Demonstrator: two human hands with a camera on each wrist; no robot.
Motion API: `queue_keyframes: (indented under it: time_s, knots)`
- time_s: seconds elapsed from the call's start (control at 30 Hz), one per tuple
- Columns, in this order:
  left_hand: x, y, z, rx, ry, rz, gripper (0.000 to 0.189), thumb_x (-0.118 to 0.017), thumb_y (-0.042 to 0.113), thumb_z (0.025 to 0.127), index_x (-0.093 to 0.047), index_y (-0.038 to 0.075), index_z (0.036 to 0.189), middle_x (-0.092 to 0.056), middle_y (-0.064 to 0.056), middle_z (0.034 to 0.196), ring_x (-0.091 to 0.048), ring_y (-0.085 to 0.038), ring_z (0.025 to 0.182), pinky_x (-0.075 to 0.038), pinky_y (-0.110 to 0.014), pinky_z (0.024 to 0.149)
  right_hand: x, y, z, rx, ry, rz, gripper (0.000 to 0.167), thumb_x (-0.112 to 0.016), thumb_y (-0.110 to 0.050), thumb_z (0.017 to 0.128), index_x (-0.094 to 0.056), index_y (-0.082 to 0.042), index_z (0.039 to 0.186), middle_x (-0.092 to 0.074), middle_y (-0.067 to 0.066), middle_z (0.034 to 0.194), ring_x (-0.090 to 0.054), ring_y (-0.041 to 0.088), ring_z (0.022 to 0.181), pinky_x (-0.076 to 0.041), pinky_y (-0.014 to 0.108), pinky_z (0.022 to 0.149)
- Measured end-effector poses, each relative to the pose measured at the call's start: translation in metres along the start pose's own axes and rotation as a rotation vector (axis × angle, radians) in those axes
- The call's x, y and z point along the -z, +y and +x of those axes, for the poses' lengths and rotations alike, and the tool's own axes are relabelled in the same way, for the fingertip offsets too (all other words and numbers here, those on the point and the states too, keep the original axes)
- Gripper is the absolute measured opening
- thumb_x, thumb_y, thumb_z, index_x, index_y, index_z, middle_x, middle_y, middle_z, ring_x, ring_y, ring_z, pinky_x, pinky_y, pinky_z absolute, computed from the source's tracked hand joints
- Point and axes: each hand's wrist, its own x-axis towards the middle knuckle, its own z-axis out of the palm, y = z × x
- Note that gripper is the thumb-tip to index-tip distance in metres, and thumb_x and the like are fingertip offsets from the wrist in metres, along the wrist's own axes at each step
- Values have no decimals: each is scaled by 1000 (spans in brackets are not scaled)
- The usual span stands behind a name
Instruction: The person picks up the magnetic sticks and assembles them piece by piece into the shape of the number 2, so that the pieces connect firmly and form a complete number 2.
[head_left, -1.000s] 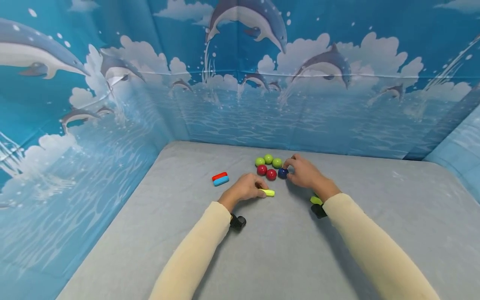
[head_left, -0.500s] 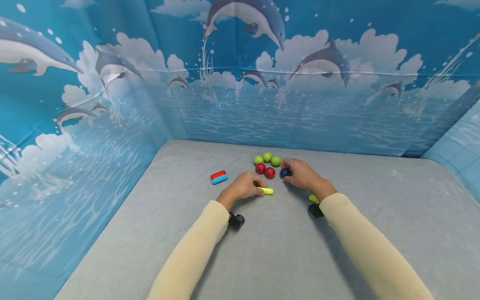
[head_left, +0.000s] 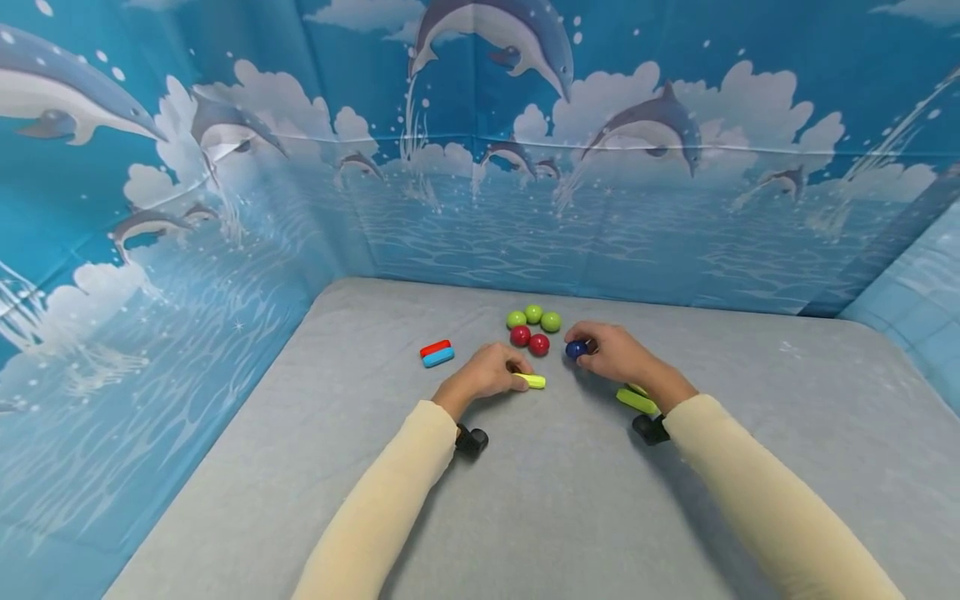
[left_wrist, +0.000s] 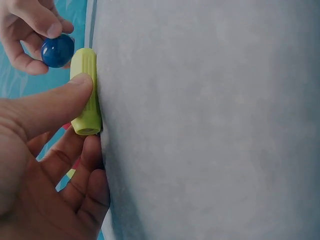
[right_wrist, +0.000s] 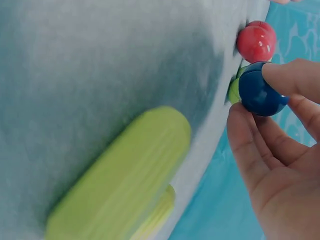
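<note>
A dark blue ball is pinched between the thumb and fingers of my right hand, just right of the other balls. The right wrist view shows the glossy blue ball close up; whether it touches the surface I cannot tell. With my left hand I grip a yellow ribbed stick that lies on the grey surface, thumb on top, as the ribbed stick in the left wrist view shows. Two red balls and three green balls sit together behind the hands.
A red stick and a light blue stick lie side by side at the left. Yellow-green sticks lie beside my right wrist, partly hidden by it. A dolphin-print curtain borders the grey surface at back and sides.
My right hand has moved a little to the right with the blue ball, away from the red balls. More of the yellow-green sticks shows by the wrist. My left hand stays put.
</note>
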Motion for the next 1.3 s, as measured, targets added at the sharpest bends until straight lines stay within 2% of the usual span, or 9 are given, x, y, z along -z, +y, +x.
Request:
queue_keyframes:
  time_s: [0.23,0.37,0.47,0.63,0.93,1.13,1.3]
  knots:
    - [-1,-1,1,-1,1,8,12,-76,15,87,-78,16,99,-73,1,104,-59,-13,95,-49,-27,83,-5,-5,-2,-28,-23,17,32,-67,-9,91,-62,-4,123,-66,19,120,-62,32,107,-53,48,90]
    - [-2,0,3,-30,1,38,13,-76,16,87,-78,15,100,-74,1,104,-60,-13,96,-50,-28,85,-8,-7,-1,-41,-24,24,34,-67,-7,91,-61,-2,124,-65,20,121,-63,35,109,-54,49,91]
    - [-2,2,4,-52,29,60,15,-76,15,87,-78,14,102,-74,-1,104,-61,-14,96,-50,-28,85,-10,-8,-1,-60,-16,29,37,-67,-6,91,-59,1,127,-65,22,123,-63,37,112,-53,50,93]
    - [-3,3,6,-34,93,54,18,-75,15,87,-78,15,105,-73,-2,104,-60,-15,95,-49,-28,82,-16,-7,-1,-115,-15,46,36,-67,-7,91,-60,2,126,-65,23,123,-63,36,114,-53,48,95]
    - [0,-3,12,-19,128,33,20,-75,14,88,-77,14,107,-71,-5,105,-59,-18,97,-49,-29,81,-24,-12,-1,-161,26,81,34,-68,-8,91,-63,0,124,-66,21,121,-62,34,113,-51,48,97]
    - [2,-2,13,-16,144,49,21,-74,17,88,-78,14,109,-73,-4,109,-59,-19,104,-50,-33,87,-24,-12,0,-183,25,112,32,-70,-6,90,-65,0,121,-67,21,121,-63,34,114,-52,47,97]
    - [3,1,15,-35,150,59,21,-75,18,87,-77,13,107,-72,-4,105,-60,-18,99,-50,-29,80,-24,-12,0,-193,31,134,31,-71,-5,89,-66,-1,119,-68,20,120,-63,33,113,-52,47,98]
